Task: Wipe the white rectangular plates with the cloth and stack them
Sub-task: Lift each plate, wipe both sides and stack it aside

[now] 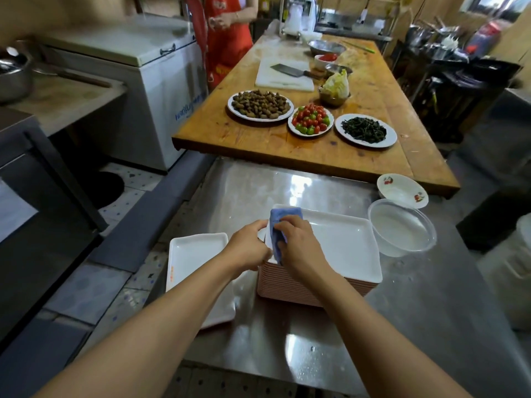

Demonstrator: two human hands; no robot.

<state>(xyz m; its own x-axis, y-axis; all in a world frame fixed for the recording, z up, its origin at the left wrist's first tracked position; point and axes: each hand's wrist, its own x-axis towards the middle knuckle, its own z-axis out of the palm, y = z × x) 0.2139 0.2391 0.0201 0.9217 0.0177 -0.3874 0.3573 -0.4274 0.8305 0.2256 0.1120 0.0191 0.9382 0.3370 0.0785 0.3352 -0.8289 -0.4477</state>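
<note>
Top plate [339,242] of the tall stack [313,285] at 12 o'clock on the steel surface [416,311]: your left hand [248,248] pinches its near-left rim, right hand [298,245] fingers clamp the soft blue cloth [283,225]; likely stiff, slick, chippable, so grip the rims.

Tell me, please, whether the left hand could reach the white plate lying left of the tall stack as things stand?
Probably yes. The left hand grips the top plate's edge, directly beside the lone plate, with nothing between them; it would first have to release its hold.
</note>
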